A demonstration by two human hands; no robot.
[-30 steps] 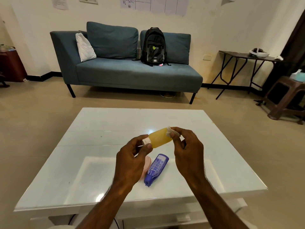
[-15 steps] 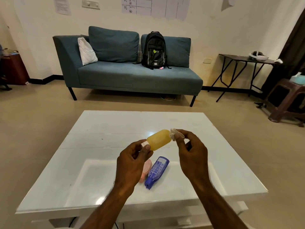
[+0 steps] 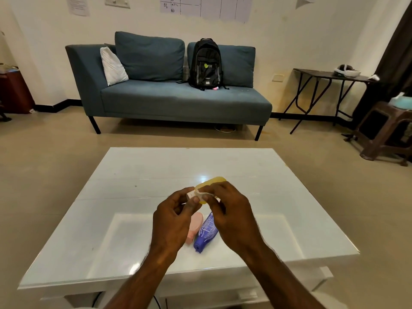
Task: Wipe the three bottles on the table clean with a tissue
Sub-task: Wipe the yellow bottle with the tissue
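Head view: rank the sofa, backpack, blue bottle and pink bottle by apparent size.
1. sofa
2. backpack
3. blue bottle
4. pink bottle, less sure, since the left hand hides part of it

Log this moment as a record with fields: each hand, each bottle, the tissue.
left hand: pinches the white cap end of the yellow bottle
right hand: curled over the yellow bottle, pressing the tissue to it near the cap
yellow bottle: held in the air above the table
pink bottle: lying on the table, partly behind the left hand
blue bottle: lying beside the pink bottle, cap toward the person
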